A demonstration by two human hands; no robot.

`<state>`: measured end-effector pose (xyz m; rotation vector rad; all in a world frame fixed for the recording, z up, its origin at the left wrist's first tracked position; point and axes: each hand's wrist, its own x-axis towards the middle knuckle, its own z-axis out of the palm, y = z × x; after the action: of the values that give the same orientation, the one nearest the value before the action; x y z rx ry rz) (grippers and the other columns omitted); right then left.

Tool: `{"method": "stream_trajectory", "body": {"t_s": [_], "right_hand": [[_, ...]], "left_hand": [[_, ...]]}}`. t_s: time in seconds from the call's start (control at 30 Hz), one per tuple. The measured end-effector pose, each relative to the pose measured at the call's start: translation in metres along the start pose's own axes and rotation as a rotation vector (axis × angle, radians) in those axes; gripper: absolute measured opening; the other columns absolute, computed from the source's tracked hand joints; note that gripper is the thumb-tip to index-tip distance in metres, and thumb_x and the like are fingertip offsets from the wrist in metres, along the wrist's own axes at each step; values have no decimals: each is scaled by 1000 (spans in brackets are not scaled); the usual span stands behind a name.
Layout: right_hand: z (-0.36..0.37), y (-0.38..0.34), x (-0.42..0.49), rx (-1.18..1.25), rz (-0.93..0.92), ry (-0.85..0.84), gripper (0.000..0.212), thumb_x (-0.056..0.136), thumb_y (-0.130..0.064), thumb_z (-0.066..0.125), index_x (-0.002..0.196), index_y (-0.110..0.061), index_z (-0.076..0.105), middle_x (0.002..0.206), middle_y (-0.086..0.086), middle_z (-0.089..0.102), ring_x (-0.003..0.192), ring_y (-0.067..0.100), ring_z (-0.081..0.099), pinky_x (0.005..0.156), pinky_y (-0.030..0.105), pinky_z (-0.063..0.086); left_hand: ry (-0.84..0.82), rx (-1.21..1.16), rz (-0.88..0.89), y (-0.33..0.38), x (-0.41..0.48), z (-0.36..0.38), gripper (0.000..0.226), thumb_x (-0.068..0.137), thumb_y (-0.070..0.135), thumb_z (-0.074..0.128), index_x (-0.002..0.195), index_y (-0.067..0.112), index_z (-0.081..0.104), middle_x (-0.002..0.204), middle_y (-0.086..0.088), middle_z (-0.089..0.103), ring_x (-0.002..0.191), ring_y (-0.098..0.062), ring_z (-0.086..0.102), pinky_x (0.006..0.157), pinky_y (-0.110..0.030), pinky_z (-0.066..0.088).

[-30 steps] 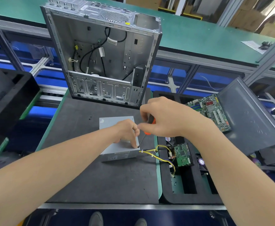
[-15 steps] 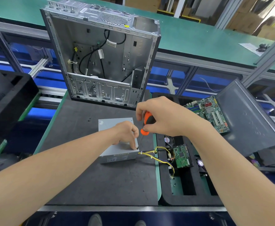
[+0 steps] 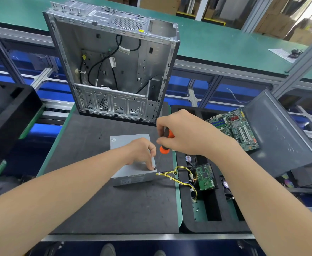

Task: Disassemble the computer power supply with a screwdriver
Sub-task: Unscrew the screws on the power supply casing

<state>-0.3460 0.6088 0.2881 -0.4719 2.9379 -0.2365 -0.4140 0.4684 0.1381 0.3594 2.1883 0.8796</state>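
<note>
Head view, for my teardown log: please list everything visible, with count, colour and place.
power supply: one, grey, middle of mat
screwdriver: one, orange-black, tip at power supply's near right corner
wires: one bundle, mostly yellow, power supply to tray
computer case: one, silver, mat's far edge
mat: one, dark grey, under power supply
tray: one, black, right of mat
motherboard: one, green, tray's far end
small circuit board: one, green, in tray
side panel: one, grey, right of motherboard
left hand: one, on power supply
right hand: one, gripping screwdriver
</note>
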Motion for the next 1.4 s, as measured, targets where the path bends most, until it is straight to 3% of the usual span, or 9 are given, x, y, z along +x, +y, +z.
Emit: {"method": "stream_trajectory", "body": {"t_s": [0.27,0.4,0.5,0.63,0.87,1.0,1.1,1.2,1.4], "right_hand": [[-8,5,-3,49,-91,-85,35,79,-5,69,106,-27,68,97,-8,62,92,11,56,79,33,52],[0,4,-2,-41,-45,-3,13,89,-34,68,97,-27,62,90,-6,59,93,20,58,70,36,49],[5,1,1,-83,2,33,21,97,-47,60,90,-28,55,82,-4,54,88,27,59,68,37,49],[-2,0,-1,14,-75,-11,5,93,-26,67,97,-23,66,84,-9,64,86,13,58,76,40,55],[-9,2,-6,30,-97,-72,25,81,-10,68,99,-28,70,90,-8,63,84,4,54,71,26,48],[-11,2,-7,33,-84,-72,24,79,-8,68,93,-26,72,88,-12,60,82,-2,55,74,29,52],[-7,4,-7,8,-60,-40,7,89,-28,71,95,-26,68,88,-11,59,83,5,55,75,33,53],[2,3,-4,-128,32,-9,29,97,-55,58,93,-26,57,88,-2,54,88,25,57,70,38,48],[-3,1,-6,-20,-54,-18,1,93,-25,67,94,-24,67,81,-16,54,83,9,55,75,34,53]], "left_hand": [[1,-6,14,-2,1,0,48,63,0,91,56,21,48,70,1,44,77,-24,39,72,-29,33],[5,11,-10,-2,1,0,48,62,2,90,46,26,51,72,1,45,78,-25,39,73,-31,34],[-2,1,-22,-3,2,-1,49,63,1,90,46,26,51,70,4,50,80,-24,41,75,-31,35],[-10,-15,-7,-2,1,-1,47,65,-1,87,50,22,49,61,9,54,78,-22,44,73,-29,36],[3,1,17,-1,-1,-1,47,64,0,90,58,21,48,77,-1,47,84,-25,42,76,-31,35],[-10,-4,11,-2,0,-1,47,63,0,91,57,20,49,77,-2,43,83,-27,37,75,-32,33],[-3,4,-6,-2,0,-1,47,64,2,90,54,22,49,72,1,42,79,-26,37,72,-29,33],[-8,5,-18,-2,0,-1,48,65,3,90,53,23,48,71,3,43,78,-24,37,69,-27,32],[-3,-3,-14,-1,-1,-1,47,65,4,91,59,21,48,73,2,43,77,-24,36,61,-25,28]]}}
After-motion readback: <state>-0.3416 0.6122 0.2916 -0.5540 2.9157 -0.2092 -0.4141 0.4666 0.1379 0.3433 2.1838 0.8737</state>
